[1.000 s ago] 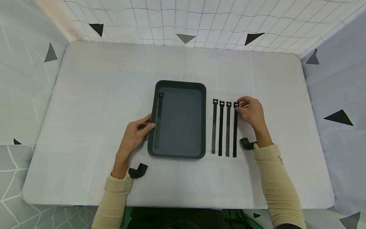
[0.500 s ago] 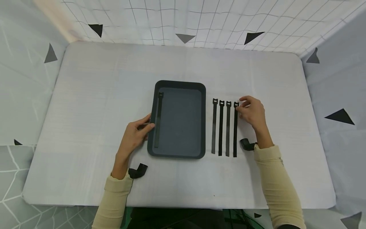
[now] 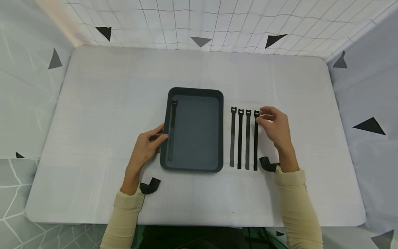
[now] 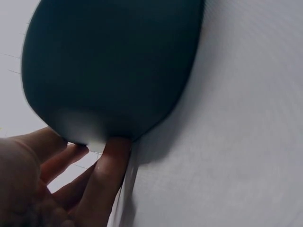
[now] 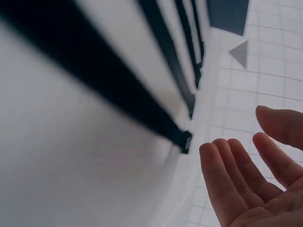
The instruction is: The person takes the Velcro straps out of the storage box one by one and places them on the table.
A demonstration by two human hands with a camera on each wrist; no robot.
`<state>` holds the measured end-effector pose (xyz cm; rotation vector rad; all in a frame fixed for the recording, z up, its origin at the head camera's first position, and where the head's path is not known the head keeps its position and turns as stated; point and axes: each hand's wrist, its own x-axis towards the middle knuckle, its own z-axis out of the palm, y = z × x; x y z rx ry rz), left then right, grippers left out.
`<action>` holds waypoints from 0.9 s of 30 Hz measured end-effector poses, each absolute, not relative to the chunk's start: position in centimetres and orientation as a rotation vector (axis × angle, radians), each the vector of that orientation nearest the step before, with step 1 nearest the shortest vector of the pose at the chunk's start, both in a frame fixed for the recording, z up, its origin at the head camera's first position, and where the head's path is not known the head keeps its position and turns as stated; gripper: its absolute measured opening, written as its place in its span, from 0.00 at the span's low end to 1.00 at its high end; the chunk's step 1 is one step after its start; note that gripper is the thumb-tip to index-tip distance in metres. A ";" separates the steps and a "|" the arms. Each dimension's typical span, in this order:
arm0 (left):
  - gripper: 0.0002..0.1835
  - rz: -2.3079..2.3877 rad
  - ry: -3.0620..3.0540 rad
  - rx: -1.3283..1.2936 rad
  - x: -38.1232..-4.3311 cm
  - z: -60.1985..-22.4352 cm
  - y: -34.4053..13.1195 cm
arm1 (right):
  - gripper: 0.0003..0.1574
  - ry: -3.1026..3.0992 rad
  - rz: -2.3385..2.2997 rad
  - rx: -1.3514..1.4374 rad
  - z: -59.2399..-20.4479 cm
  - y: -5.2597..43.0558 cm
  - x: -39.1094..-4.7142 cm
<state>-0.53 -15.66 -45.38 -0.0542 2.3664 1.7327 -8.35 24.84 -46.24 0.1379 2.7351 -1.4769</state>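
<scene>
A dark grey tray [image 3: 194, 138] rests on the table. My left hand [image 3: 145, 146] holds its left rim; in the left wrist view thumb and fingers [image 4: 105, 172] pinch the tray's edge. One black hook-and-loop cable tie [image 3: 172, 129] lies lengthwise in the tray along the left wall. Several more lie side by side right of the tray, slotted heads away from me. My right hand [image 3: 276, 127] is beside the head of the rightmost cable tie [image 3: 256, 145]. In the right wrist view its fingers are loosely extended, with nothing between them, apart from the cable tie [image 5: 118, 85].
The white-covered table [image 3: 102, 103] has rounded corners. A gridded white cloth wall [image 3: 236, 20] stands behind it, with grey cloth at the sides. Black wrist cameras, left [image 3: 150, 186] and right [image 3: 268, 164], stick out over the tabletop.
My right hand has drawn slightly back toward me, its fingers spreading off the head of the rightmost cable tie. The left hand and the tray have stayed put.
</scene>
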 end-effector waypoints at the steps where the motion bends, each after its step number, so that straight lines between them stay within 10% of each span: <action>1: 0.26 1.732 2.366 -0.055 -0.5 -45.4 -15.7 | 0.22 2.725 -1.521 0.134 -46.1 24.7 -8.2; 27: 0.26 1.757 2.327 -0.057 -0.6 -45.5 -15.7 | 0.22 2.528 -1.884 -0.219 -43.5 19.3 -5.5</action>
